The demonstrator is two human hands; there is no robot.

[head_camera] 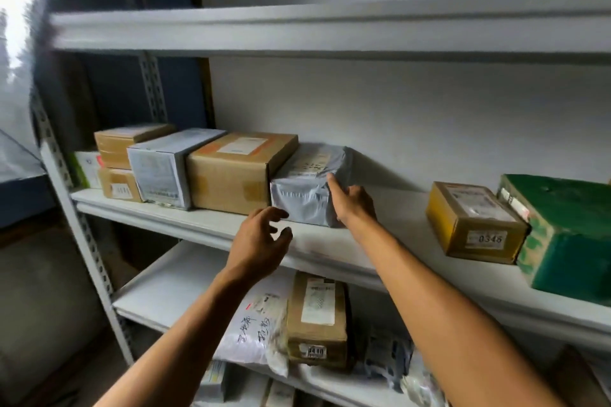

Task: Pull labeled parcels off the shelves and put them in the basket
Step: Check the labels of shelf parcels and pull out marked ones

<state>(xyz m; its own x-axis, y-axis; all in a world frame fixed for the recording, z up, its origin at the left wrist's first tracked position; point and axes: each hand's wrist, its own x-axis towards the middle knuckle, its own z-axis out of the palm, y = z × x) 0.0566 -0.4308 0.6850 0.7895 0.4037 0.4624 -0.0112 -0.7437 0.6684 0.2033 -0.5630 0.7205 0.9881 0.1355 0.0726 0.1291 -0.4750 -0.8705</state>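
A grey plastic-wrapped parcel with a label on top lies on the middle shelf, next to a large brown box. My right hand rests against the parcel's right front corner, index finger on its top edge. My left hand hovers just in front of the shelf edge below the parcel's left corner, fingers spread and holding nothing. No basket is in view.
Left on the same shelf stand a white-grey box and stacked small brown boxes. To the right sit a yellow-brown box marked 0348 and a green box. The lower shelf holds a white bag and a brown parcel.
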